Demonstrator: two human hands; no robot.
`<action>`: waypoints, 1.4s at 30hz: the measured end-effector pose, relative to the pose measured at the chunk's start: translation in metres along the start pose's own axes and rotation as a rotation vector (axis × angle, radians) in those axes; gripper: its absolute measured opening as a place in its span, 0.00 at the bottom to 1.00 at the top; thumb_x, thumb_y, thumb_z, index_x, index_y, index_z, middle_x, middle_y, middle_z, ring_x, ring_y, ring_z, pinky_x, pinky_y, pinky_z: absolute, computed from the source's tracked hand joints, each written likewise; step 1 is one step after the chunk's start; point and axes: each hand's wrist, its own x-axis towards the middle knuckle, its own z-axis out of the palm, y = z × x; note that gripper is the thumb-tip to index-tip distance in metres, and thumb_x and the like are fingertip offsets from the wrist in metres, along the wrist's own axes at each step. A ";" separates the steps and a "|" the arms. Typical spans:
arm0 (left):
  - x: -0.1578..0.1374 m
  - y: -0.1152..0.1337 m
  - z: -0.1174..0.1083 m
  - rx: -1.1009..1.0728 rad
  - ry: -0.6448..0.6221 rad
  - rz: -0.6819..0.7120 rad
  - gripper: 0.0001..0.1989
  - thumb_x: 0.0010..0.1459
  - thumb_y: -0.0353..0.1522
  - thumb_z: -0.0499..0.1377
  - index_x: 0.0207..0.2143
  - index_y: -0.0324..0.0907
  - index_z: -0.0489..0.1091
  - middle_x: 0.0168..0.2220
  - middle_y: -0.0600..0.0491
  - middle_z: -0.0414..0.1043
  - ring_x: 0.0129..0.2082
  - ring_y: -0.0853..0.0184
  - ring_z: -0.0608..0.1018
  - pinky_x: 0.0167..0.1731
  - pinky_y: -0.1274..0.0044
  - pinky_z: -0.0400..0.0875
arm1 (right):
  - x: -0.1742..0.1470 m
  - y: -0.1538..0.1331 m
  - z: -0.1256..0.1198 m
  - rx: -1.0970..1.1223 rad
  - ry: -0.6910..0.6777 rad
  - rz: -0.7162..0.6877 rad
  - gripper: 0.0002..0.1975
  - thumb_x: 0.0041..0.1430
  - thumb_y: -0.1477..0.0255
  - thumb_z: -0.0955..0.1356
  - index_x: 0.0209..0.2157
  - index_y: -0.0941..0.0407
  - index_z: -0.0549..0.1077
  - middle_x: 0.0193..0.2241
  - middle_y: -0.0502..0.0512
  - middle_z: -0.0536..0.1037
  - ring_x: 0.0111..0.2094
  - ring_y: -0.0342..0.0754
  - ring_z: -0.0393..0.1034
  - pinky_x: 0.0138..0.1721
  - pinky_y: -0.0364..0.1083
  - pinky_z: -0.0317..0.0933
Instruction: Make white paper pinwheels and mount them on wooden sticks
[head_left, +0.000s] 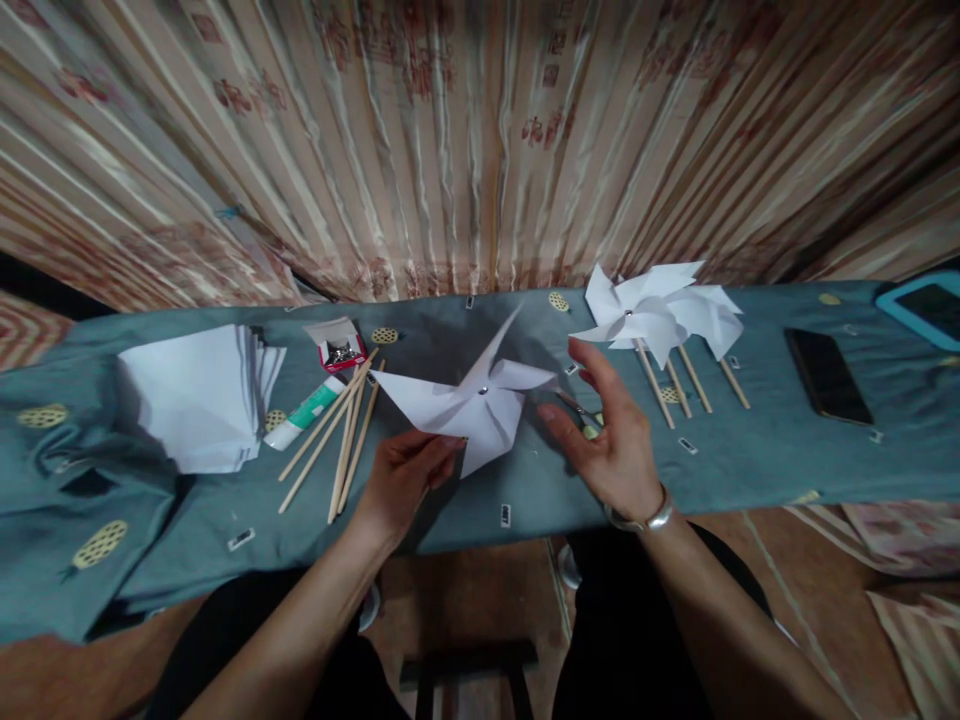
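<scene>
Right hand [616, 440] spread beside pinwheel [495, 422]

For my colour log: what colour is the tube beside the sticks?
The tube is green and white, showing best in the head view.

The middle pinwheel [496, 415] was white, its centre pin [484, 391] silvery. The paper stack [187, 400] was white, the sticks [346, 440] pale tan, the tube [309, 410] green and white, the phone [829, 375] black. The grey-teal cloth [450, 512] bore yellow pineapple prints; the beige curtain [480, 150], reddish motifs.
</scene>
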 end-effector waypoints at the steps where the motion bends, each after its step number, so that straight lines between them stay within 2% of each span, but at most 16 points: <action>1: 0.001 0.002 0.001 -0.063 0.025 -0.033 0.15 0.35 0.37 0.75 0.22 0.37 0.78 0.21 0.53 0.72 0.19 0.76 0.67 0.17 0.83 0.57 | -0.001 0.001 0.000 0.015 0.026 0.022 0.31 0.61 0.64 0.69 0.64 0.53 0.60 0.62 0.63 0.67 0.62 0.58 0.63 0.60 0.63 0.61; 4: 0.004 0.008 0.004 -0.182 0.056 -0.078 0.16 0.32 0.35 0.76 0.22 0.36 0.77 0.23 0.52 0.74 0.20 0.77 0.68 0.17 0.84 0.58 | -0.002 0.002 0.002 0.052 0.075 0.103 0.24 0.63 0.64 0.68 0.59 0.54 0.66 0.57 0.62 0.73 0.55 0.55 0.70 0.55 0.58 0.66; 7: 0.008 0.012 0.006 -0.254 0.057 -0.071 0.14 0.33 0.32 0.75 0.23 0.35 0.76 0.24 0.53 0.73 0.20 0.78 0.68 0.17 0.86 0.58 | -0.004 -0.001 0.005 0.079 0.007 0.208 0.14 0.63 0.63 0.67 0.45 0.55 0.75 0.41 0.57 0.81 0.38 0.50 0.76 0.43 0.51 0.70; 9: 0.010 0.012 0.007 -0.306 0.052 -0.066 0.13 0.34 0.30 0.74 0.23 0.34 0.76 0.24 0.54 0.72 0.21 0.79 0.68 0.17 0.87 0.58 | -0.006 -0.006 0.011 0.161 -0.122 0.256 0.13 0.63 0.62 0.66 0.35 0.56 0.77 0.30 0.53 0.80 0.31 0.47 0.74 0.36 0.46 0.68; 11: 0.011 0.012 0.008 -0.341 0.038 -0.066 0.12 0.36 0.29 0.73 0.24 0.33 0.76 0.24 0.55 0.72 0.21 0.79 0.69 0.18 0.87 0.60 | -0.011 -0.014 0.020 0.304 -0.305 0.295 0.15 0.63 0.60 0.66 0.31 0.56 0.77 0.26 0.51 0.78 0.28 0.45 0.72 0.32 0.43 0.66; 14: 0.013 0.011 0.009 -0.372 0.023 -0.071 0.10 0.39 0.26 0.72 0.26 0.33 0.76 0.25 0.55 0.72 0.22 0.79 0.69 0.19 0.88 0.62 | -0.024 -0.029 0.037 0.513 -0.567 0.377 0.16 0.63 0.59 0.66 0.32 0.57 0.78 0.26 0.51 0.79 0.27 0.43 0.71 0.30 0.42 0.65; 18: 0.013 0.008 0.010 -0.401 0.028 -0.088 0.10 0.40 0.24 0.71 0.28 0.32 0.75 0.25 0.54 0.73 0.22 0.79 0.71 0.20 0.88 0.65 | -0.041 -0.043 0.060 0.673 -0.714 0.473 0.15 0.59 0.59 0.69 0.36 0.57 0.78 0.29 0.51 0.80 0.28 0.43 0.72 0.30 0.41 0.66; 22: 0.012 0.008 0.011 -0.416 0.048 -0.097 0.09 0.42 0.23 0.70 0.28 0.32 0.75 0.25 0.54 0.73 0.22 0.78 0.72 0.22 0.88 0.68 | -0.047 -0.048 0.073 0.722 -0.754 0.508 0.13 0.57 0.61 0.70 0.30 0.57 0.77 0.27 0.51 0.80 0.28 0.43 0.72 0.30 0.41 0.66; 27: 0.010 0.010 0.012 -0.403 0.062 -0.120 0.07 0.43 0.22 0.69 0.27 0.33 0.76 0.25 0.54 0.75 0.21 0.78 0.73 0.23 0.87 0.69 | -0.045 -0.049 0.076 0.721 -0.751 0.513 0.09 0.59 0.67 0.68 0.28 0.57 0.77 0.24 0.50 0.79 0.24 0.41 0.70 0.29 0.40 0.65; 32: 0.008 0.007 0.013 -0.377 0.047 -0.119 0.11 0.38 0.25 0.73 0.27 0.34 0.78 0.27 0.53 0.78 0.23 0.77 0.75 0.26 0.86 0.71 | -0.043 -0.049 0.075 0.623 -0.731 0.458 0.08 0.59 0.71 0.67 0.28 0.57 0.77 0.25 0.50 0.81 0.26 0.43 0.72 0.30 0.41 0.64; 36: 0.005 0.001 0.011 -0.252 0.038 0.002 0.13 0.37 0.30 0.74 0.30 0.38 0.80 0.29 0.51 0.81 0.28 0.71 0.78 0.33 0.80 0.74 | -0.043 -0.048 0.072 0.484 -0.702 0.383 0.06 0.59 0.73 0.68 0.31 0.57 0.78 0.29 0.51 0.83 0.30 0.45 0.75 0.33 0.42 0.64; 39: 0.004 -0.002 0.006 -0.070 0.003 0.094 0.14 0.43 0.34 0.72 0.35 0.41 0.81 0.33 0.50 0.81 0.33 0.67 0.80 0.38 0.76 0.74 | -0.041 -0.046 0.068 0.403 -0.664 0.343 0.06 0.60 0.73 0.68 0.32 0.56 0.79 0.31 0.51 0.83 0.32 0.46 0.77 0.35 0.43 0.64; 42: 0.003 -0.004 0.001 0.131 -0.025 0.197 0.11 0.47 0.34 0.69 0.36 0.42 0.82 0.35 0.50 0.80 0.37 0.64 0.79 0.41 0.75 0.73 | -0.037 -0.044 0.063 0.313 -0.628 0.291 0.06 0.60 0.73 0.68 0.32 0.55 0.78 0.29 0.50 0.82 0.30 0.46 0.76 0.34 0.43 0.64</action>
